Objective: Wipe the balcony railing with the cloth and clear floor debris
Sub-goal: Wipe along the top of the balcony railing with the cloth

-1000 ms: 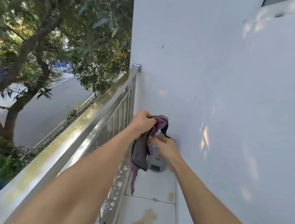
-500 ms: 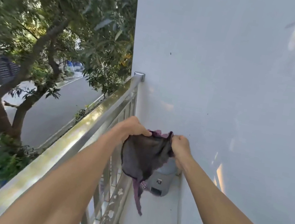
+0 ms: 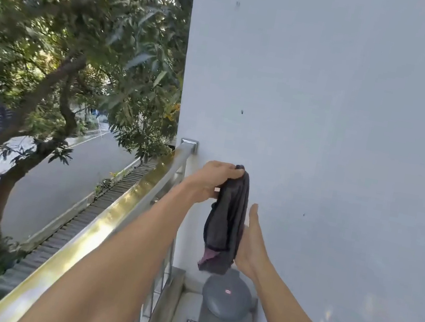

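Outdoors on a narrow balcony, leafy branches and a road fill the left, then the steel railing [image 3: 117,218] runs toward the white wall [image 3: 347,155]. Just right of it, the left hand [image 3: 213,182] pinches the dark cloth's [image 3: 225,219] top edge, so it hangs limp and light. Flat and unclenched, the right hand [image 3: 249,245] touches its side; bunching it should give a firmer wiping grip.

Single head-worn wide-angle view, looking forward and slightly down along a narrow balcony, railing [image 3: 123,219] on the left, white wall [image 3: 352,128] close on the right, both forearms reaching in from below
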`<state>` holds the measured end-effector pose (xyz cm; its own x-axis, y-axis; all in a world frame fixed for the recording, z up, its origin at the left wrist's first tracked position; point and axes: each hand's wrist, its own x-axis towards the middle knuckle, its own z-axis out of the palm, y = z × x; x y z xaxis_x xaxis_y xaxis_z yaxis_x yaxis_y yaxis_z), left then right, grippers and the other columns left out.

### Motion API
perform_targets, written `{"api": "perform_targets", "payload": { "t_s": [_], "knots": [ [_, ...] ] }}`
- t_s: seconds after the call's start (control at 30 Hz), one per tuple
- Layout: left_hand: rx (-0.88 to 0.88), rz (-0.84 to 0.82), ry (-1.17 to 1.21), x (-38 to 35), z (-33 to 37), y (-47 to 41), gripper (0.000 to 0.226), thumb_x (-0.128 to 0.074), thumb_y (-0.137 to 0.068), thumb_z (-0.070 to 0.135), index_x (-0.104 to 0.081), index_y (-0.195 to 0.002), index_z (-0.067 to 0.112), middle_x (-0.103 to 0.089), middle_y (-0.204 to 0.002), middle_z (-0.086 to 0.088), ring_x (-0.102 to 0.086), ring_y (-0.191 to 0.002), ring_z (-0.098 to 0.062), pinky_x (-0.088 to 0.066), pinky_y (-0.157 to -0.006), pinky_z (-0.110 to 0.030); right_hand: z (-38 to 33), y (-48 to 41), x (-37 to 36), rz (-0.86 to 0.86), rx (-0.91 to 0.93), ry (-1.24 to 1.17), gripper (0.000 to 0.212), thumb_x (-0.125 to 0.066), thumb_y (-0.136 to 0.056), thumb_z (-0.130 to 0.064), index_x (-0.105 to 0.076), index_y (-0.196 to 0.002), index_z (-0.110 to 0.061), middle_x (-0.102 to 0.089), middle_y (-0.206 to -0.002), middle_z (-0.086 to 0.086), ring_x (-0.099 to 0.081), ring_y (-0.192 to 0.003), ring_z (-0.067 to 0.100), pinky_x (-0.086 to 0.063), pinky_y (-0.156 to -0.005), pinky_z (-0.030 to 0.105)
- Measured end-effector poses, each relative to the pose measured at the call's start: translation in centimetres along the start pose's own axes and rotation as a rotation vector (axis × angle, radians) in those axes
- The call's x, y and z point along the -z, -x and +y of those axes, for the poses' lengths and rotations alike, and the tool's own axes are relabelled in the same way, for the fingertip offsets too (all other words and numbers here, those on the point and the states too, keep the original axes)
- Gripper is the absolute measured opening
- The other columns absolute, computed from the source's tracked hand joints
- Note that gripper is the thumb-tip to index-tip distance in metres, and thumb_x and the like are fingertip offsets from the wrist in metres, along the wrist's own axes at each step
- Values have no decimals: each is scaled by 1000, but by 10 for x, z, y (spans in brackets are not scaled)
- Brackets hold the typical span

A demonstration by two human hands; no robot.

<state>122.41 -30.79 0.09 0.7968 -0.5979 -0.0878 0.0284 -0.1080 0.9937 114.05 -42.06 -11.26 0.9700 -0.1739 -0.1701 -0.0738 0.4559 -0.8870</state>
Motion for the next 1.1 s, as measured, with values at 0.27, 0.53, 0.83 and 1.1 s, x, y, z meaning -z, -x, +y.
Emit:
{"api": "perform_targets", "payload": {
  "t_s": [0.27,0.53,0.83,1.1],
  "knots": [
    [-111,321,-22,49,2,-78,10,-68,-80,11,-62,-88,11,-66,-88,-11,-64,-82,-26,-52,-77,-40,-21,-74,6,103,-29,411,21,-60,-93,-12,-62,-111,-1,-67,-81,20,-52,-54,27,-53,-59,42],
    [-77,615,-353,114,5,-149,68,-66,-86,21,-24,-135,1,-50,-108,-6,-54,-93,-19,-47,-74,-30,-86,-214,-27,225,23,97,17,-41,-99,-7,-57,-93,-8,-51,-61,12,-38,-42,19,-56,-53,35],
    [131,248,-402,190,12,-270,57,-86,-63,41,-70,-112,17,-74,-112,-7,-70,-103,-24,-56,-95,-45,-156,-389,-79,-160,-31,-384,8,-46,-89,-16,-50,-91,-8,-56,-87,17,-58,-66,32,-51,-52,33],
    [88,764,-645,241,0,-378,29,-71,-80,30,-75,-82,1,-65,-74,-11,-57,-76,-26,-41,-63,-30,-159,-516,-98,-98,123,96,14,-67,-87,-13,-61,-100,-12,-66,-104,16,-66,-83,27,-56,-55,33]
  ]
}}
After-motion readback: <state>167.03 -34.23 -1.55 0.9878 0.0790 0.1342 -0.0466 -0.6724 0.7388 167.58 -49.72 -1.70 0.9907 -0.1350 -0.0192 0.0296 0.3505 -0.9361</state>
